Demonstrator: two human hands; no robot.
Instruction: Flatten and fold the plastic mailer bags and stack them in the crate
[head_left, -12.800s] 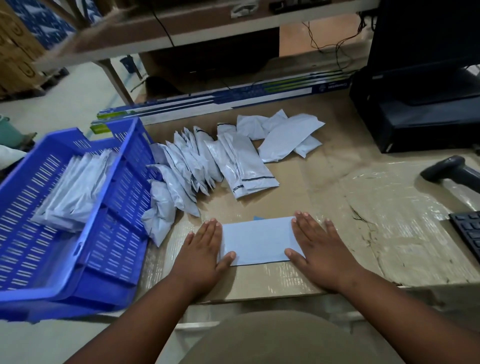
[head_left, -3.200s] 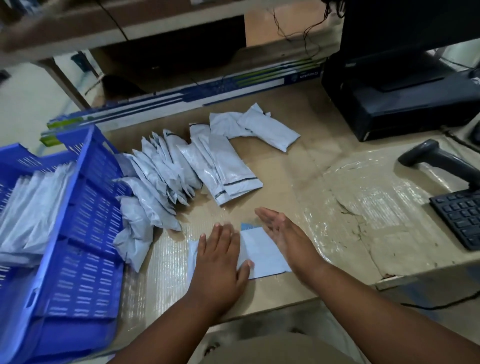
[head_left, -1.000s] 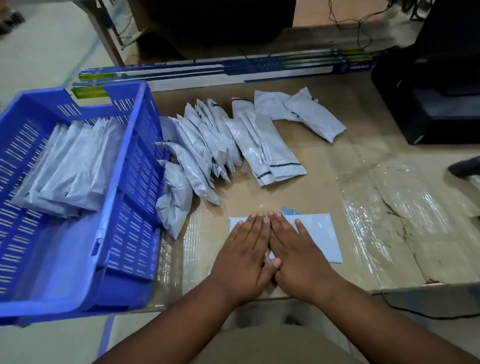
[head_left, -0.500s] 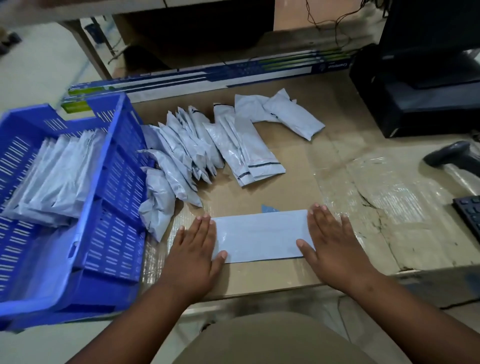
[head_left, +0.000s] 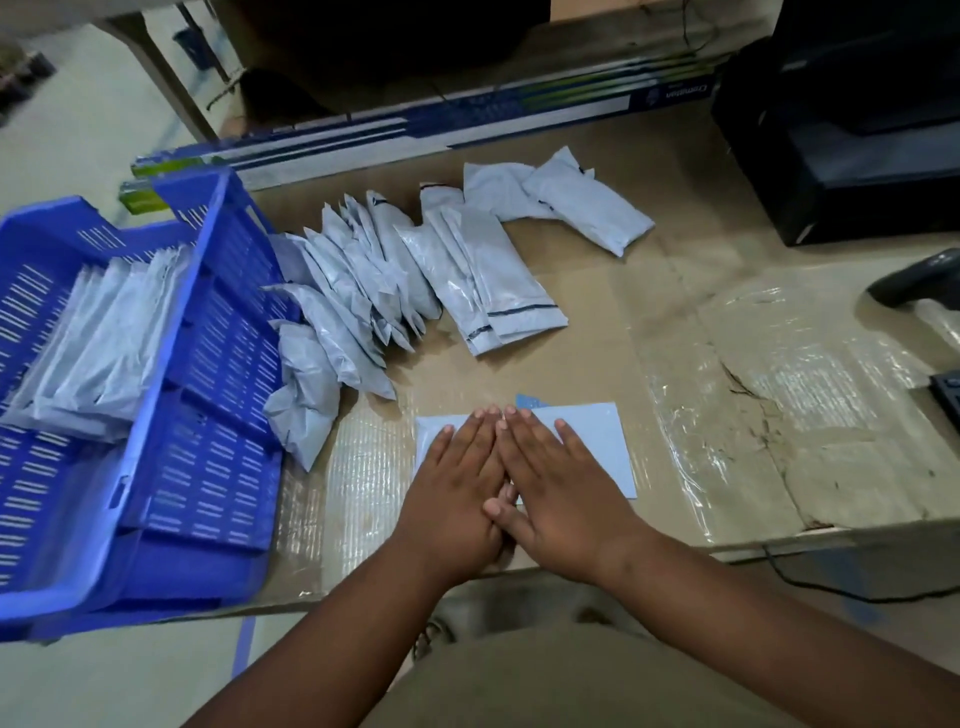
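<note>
A pale blue mailer bag (head_left: 605, 447) lies flat on the cardboard-covered table near its front edge. My left hand (head_left: 460, 480) and my right hand (head_left: 558, 483) press on it side by side, palms down, fingers straight, thumbs touching at its middle. Several puffy grey-white mailer bags (head_left: 395, 280) lie fanned out behind it, reaching the crate's side. The blue slotted crate (head_left: 208, 415) stands at the left and holds a stack of folded bags (head_left: 98, 343).
Two more bags (head_left: 566, 202) lie at the back. A long printed box (head_left: 467, 119) runs along the table's rear. A black printer (head_left: 852, 156) stands at the back right; a barcode scanner (head_left: 914, 280) and a keyboard corner (head_left: 948, 400) lie at the right edge.
Half a second ago my hands pressed the two ends of the bag, wide apart. Now they have come together at its middle, and the bag looks shorter.
</note>
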